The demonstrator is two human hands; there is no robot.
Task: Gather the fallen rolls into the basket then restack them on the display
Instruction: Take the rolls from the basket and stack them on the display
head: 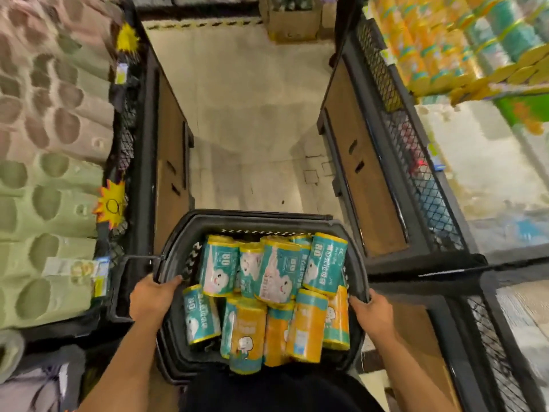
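A black plastic basket (252, 223) is held up in front of me over the aisle floor. It is filled with several wrapped rolls, teal ones (279, 269) toward the far side and orange ones (249, 334) nearer me. My left hand (153, 295) grips the basket's left rim, fingers curled over the edge. At the right rim, my right hand (371, 313) grips the same way. The display of matching orange and teal rolls (463, 46) stands stacked at the upper right.
Black mesh-sided display bins (413, 162) with brown panels line both sides of the narrow aisle. Green and pink wrapped packs (50, 173) fill the left shelves. A cardboard box (292, 22) sits on the pale floor at the far end.
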